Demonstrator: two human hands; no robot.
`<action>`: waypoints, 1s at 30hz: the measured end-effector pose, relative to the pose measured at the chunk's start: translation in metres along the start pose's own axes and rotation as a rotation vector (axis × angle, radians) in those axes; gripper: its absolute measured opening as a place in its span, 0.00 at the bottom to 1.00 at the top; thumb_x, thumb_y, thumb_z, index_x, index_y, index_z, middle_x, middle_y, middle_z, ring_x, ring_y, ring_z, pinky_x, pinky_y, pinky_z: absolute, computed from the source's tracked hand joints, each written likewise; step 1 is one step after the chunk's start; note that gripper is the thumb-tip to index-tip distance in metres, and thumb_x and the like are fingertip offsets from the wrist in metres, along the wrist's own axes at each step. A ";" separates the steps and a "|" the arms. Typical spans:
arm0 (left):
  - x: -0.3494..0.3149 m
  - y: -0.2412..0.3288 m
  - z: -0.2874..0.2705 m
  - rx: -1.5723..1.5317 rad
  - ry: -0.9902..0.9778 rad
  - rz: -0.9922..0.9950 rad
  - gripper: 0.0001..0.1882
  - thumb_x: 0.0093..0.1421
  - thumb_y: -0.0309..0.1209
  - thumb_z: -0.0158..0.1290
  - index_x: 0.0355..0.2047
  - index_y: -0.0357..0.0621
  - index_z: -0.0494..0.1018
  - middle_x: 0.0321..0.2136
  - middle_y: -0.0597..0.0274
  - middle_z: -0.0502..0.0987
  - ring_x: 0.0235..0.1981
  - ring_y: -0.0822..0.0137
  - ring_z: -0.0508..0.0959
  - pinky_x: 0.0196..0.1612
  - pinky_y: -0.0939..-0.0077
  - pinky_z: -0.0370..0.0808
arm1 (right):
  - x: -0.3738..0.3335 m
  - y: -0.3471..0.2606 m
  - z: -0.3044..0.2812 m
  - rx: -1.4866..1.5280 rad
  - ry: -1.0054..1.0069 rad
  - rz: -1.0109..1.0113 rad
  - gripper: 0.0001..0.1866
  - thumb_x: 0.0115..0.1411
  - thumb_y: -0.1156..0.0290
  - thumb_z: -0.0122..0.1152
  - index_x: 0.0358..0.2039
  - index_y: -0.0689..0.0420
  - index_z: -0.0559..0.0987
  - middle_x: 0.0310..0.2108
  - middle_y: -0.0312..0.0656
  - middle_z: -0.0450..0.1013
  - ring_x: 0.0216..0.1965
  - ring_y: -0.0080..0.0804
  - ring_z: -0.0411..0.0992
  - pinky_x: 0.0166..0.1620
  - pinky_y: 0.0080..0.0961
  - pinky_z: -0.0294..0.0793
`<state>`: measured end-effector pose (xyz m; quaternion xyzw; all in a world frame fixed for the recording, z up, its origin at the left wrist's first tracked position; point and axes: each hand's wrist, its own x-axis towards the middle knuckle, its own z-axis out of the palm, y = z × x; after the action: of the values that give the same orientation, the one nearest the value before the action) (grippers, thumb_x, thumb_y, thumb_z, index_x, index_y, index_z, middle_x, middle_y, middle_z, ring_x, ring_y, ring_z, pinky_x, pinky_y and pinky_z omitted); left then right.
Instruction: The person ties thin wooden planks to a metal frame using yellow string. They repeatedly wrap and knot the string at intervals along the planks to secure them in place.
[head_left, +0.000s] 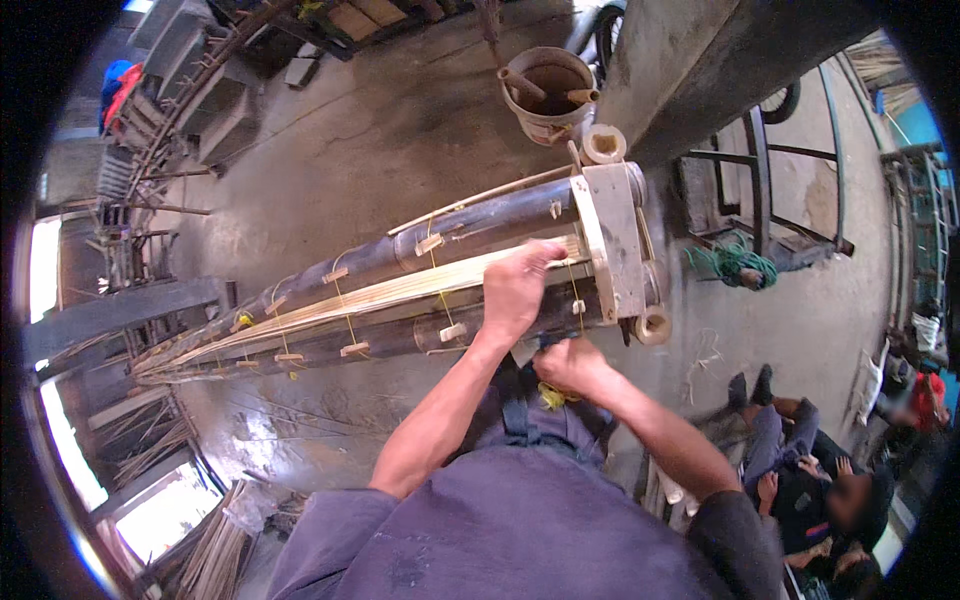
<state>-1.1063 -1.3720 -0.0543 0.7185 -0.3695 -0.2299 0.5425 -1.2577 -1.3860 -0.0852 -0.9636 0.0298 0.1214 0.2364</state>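
Observation:
A long frame of dark bamboo poles (pixel 400 250) lies across the floor, with a bundle of pale thin bamboo strips (pixel 380 295) laid along it and tied by yellow strings. A wooden end board (pixel 612 240) closes its near end. My left hand (pixel 515 285) is closed on the strip bundle close to that board. My right hand (pixel 570 365) is lower, near my waist, fist closed on a bit of yellow string (pixel 552 397); what else it grips is hidden.
A bucket (pixel 548 95) with sticks stands behind the frame. A concrete pillar (pixel 690 60) and a metal rack (pixel 760 190) are to the right, with green rope (pixel 735 262). People sit on the floor at lower right (pixel 800 480). Loose strips (pixel 215 550) lie at lower left.

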 end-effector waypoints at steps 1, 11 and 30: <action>0.010 0.009 0.000 -0.358 0.086 -0.090 0.18 0.65 0.44 0.45 0.32 0.41 0.75 0.23 0.58 0.77 0.26 0.69 0.78 0.28 0.73 0.73 | 0.007 -0.005 -0.003 0.043 -0.116 0.007 0.10 0.50 0.65 0.56 0.18 0.56 0.76 0.16 0.48 0.73 0.19 0.40 0.76 0.21 0.41 0.74; 0.160 -0.066 0.010 -0.196 -0.043 -0.483 0.19 0.65 0.46 0.43 0.28 0.44 0.71 0.15 0.73 0.59 0.16 0.77 0.60 0.20 0.80 0.63 | -0.012 -0.007 -0.001 0.270 0.065 0.145 0.10 0.54 0.64 0.52 0.21 0.56 0.73 0.22 0.45 0.75 0.25 0.45 0.75 0.29 0.38 0.76; -0.035 -0.091 -0.352 0.458 -0.370 -0.051 0.15 0.62 0.39 0.48 0.41 0.42 0.76 0.35 0.48 0.78 0.38 0.51 0.78 0.43 0.60 0.74 | 0.142 -0.237 -0.044 0.564 0.173 0.218 0.08 0.57 0.67 0.60 0.33 0.57 0.79 0.27 0.43 0.74 0.31 0.38 0.75 0.38 0.33 0.74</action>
<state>-0.8445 -1.1178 -0.0358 0.7772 -0.4863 -0.2809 0.2839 -1.0838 -1.1960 0.0234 -0.8579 0.1857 0.0503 0.4765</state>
